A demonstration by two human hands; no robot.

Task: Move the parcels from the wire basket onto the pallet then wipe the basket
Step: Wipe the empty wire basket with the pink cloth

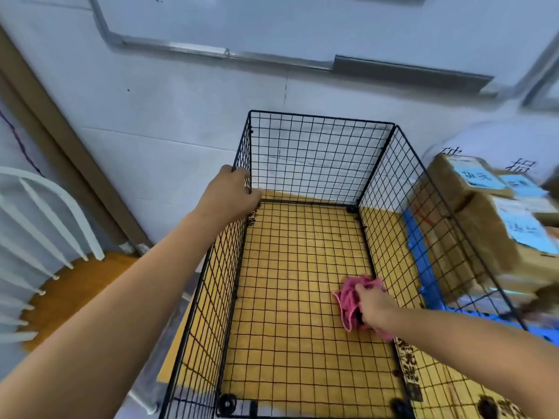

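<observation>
Step 1 looks done: wire basket holds 0 parcels, parcels stacked on blue pallet at 3 o'clock; wiping underway w/ right hand fingers closed on pink cloth at the floor's right edge, left hand gripping rim at 10 o'clock.

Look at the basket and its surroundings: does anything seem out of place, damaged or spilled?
Nothing stands out. The wire basket is emptied and upright, the left hand grips its rim, and the right hand presses a pink cloth on its floor.
</observation>
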